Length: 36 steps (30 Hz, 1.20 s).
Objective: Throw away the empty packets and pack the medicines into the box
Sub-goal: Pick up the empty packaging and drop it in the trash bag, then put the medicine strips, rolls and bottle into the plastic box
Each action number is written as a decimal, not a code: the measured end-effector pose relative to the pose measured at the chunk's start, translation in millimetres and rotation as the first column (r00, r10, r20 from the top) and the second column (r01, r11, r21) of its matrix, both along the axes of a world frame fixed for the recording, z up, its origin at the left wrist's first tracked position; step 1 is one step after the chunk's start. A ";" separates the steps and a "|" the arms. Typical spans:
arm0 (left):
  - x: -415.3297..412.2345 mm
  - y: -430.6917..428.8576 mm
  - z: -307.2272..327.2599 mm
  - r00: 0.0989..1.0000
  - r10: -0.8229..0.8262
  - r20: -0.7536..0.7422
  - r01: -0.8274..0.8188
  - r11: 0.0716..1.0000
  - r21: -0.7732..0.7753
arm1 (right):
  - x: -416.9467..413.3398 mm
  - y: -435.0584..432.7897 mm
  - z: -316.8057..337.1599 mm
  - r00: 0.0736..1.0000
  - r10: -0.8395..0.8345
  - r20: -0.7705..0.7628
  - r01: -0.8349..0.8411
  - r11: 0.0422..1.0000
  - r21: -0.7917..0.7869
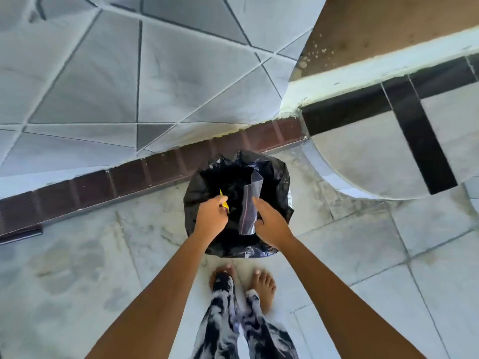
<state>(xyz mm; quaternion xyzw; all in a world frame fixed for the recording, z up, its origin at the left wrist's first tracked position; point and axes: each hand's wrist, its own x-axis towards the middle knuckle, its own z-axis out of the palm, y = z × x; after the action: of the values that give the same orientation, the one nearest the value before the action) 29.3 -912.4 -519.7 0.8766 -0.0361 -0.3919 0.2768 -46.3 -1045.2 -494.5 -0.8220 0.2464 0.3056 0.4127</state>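
Note:
A bin lined with a black bag (277, 177) stands on the floor against the wall, seen from above. Both my hands hang over its opening. My left hand (211, 215) is closed around a small yellow packet (225, 203), of which only a corner shows. My right hand (270, 224) pinches a clear plastic zip packet (248, 206) by its edge; the packet hangs flat above the dark inside of the bin. No medicine box is in view.
Grey tiled wall (129, 73) with a brown tile skirting (155, 169) runs behind the bin. A rounded tiled ledge (375, 151) juts out at the right. My bare feet (261, 283) stand on marble floor just before the bin.

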 end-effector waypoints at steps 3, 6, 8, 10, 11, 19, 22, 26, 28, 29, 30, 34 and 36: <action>2.8 -11.8 -47.6 0.999 0.004 -0.044 -0.004 1.000 0.021 | 6.7 -1.4 -48.3 0.997 0.053 -0.048 -0.053 0.999 0.014; 6.9 -20.5 -74.1 0.992 -0.057 -0.112 0.064 0.996 0.063 | 12.9 -2.8 -76.9 0.994 0.056 -0.089 -0.050 0.996 0.077; 9.1 -22.5 -82.4 0.981 -0.103 -0.167 0.114 0.992 0.058 | 15.6 -5.1 -82.9 0.993 0.074 -0.095 -0.065 0.994 0.092; 11.6 -20.9 -79.8 0.979 -0.087 -0.184 0.100 0.993 0.064 | 16.3 -7.2 -78.6 0.995 0.050 -0.082 -0.044 0.996 0.072; 12.5 -19.8 -74.7 0.984 -0.056 -0.171 0.069 0.995 0.070 | 16.1 -8.3 -72.9 0.998 0.019 -0.068 -0.016 0.999 0.047; 4.0 -14.1 78.9 1.000 0.013 0.026 -0.012 1.000 -0.012 | 2.6 -6.4 72.5 0.993 -0.084 0.082 0.089 0.994 -0.059; -1.5 -4.9 172.4 0.987 -0.049 0.151 0.052 0.998 -0.021 | -0.8 -4.9 162.4 0.984 -0.094 0.154 0.108 0.991 -0.083; -18.7 15.7 292.6 0.936 -0.098 0.339 0.109 0.994 -0.013 | -19.0 4.0 285.2 0.962 -0.072 0.262 0.099 0.991 -0.091; -34.1 28.2 351.1 0.906 -0.120 0.406 0.129 0.992 0.003 | -36.7 11.3 339.8 0.939 -0.064 0.338 0.104 0.989 -0.103; -40.2 32.5 369.8 0.898 -0.117 0.425 0.126 0.992 0.007 | -42.5 12.7 356.0 0.927 -0.068 0.368 0.116 0.987 -0.111; -50.9 39.6 395.5 0.887 -0.111 0.449 0.117 0.993 0.013 | -51.0 16.0 378.4 0.913 -0.061 0.403 0.118 0.986 -0.118; -95.0 62.9 459.7 0.803 -0.095 0.588 0.089 0.995 0.040 | -79.0 33.0 429.1 0.863 -0.016 0.505 0.091 0.988 -0.124; -120.1 76.3 481.6 0.780 -0.049 0.623 0.019 0.998 0.056 | -93.6 45.1 446.1 0.829 0.050 0.557 0.026 0.991 -0.128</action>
<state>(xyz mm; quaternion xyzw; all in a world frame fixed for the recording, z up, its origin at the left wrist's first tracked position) -90.8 -836.0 -38.1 0.9623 -0.1324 -0.0854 0.2217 -139.9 -1000.1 -48.5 -0.9019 0.1290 0.0377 0.4105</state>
